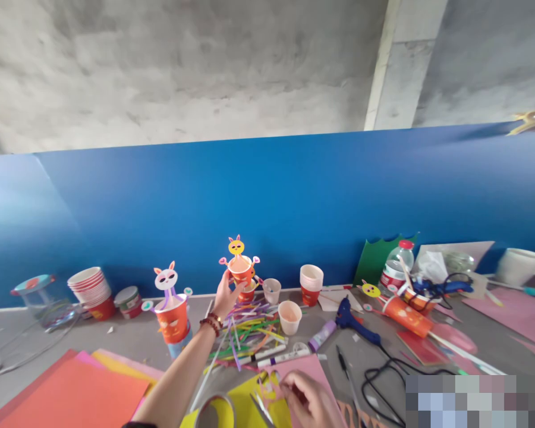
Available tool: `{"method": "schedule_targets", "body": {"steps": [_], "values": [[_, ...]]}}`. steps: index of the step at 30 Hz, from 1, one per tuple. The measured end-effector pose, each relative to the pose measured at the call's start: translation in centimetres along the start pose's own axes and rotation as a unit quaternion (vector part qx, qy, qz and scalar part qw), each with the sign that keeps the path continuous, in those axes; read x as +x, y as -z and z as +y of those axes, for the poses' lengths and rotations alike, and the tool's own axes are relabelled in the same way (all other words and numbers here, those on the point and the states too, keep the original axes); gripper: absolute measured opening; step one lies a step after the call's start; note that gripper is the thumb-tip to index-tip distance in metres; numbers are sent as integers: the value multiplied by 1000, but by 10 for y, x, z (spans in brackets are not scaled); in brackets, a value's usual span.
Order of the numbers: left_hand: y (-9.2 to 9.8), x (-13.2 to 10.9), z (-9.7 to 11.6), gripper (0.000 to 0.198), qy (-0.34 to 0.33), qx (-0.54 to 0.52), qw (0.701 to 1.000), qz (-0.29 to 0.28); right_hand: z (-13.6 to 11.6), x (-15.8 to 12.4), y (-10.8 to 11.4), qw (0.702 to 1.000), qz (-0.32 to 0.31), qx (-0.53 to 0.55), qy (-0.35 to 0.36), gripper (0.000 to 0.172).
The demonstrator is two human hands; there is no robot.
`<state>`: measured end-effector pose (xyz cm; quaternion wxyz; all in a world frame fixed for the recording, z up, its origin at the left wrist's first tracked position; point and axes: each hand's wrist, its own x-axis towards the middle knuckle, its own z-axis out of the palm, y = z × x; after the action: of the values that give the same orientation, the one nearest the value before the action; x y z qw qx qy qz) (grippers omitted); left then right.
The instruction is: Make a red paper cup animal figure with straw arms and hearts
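Note:
My left hand (pixel 227 292) reaches forward with its fingers round an orange paper cup (pixel 241 268). A yellow paper animal head (pixel 236 245) with pink ears rises from this cup, and small pink-and-white paper hands stick out at its sides. Behind and below it another decorated cup (pixel 246 292) is partly hidden. Near the front edge, my right hand (pixel 307 397) is closed, its fingertips together above yellow and pink paper scraps; what it pinches, if anything, is too small to tell. Scissors (pixel 262 410) lie just left of it. Further left stands an orange cup (pixel 172 318) with a white rabbit head.
Colourful plastic strips (pixel 245 333) and markers (pixel 283 356) cover the middle. A blue glue gun (pixel 354 321) with its black cord, a purple glue stick (pixel 322 336), and a tipped orange cup figure (pixel 408 317) lie to the right. Stacked cups (pixel 91 291) and coloured paper (pixel 71 392) are left.

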<state>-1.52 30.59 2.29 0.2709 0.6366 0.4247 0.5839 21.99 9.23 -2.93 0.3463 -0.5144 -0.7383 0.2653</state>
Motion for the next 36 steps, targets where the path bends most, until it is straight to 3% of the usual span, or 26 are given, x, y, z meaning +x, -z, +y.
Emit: {"method": "schedule_targets", "body": {"steps": [9, 17, 25, 36], "values": [[3, -10, -6, 56, -4, 52, 999, 5, -4, 0, 0, 1000, 8, -3, -11, 31], [7, -8, -9, 47, -15, 103, 995, -13, -9, 1, 2, 1000, 5, -12, -19, 28], [10, -4, -17, 51, -24, 163, 986, -24, -23, -1, 9, 999, -1, -4, -40, 24], [6, -3, -15, 45, -44, 197, 979, -9, -22, -1, 9, 999, -11, 4, -46, 25]]}}
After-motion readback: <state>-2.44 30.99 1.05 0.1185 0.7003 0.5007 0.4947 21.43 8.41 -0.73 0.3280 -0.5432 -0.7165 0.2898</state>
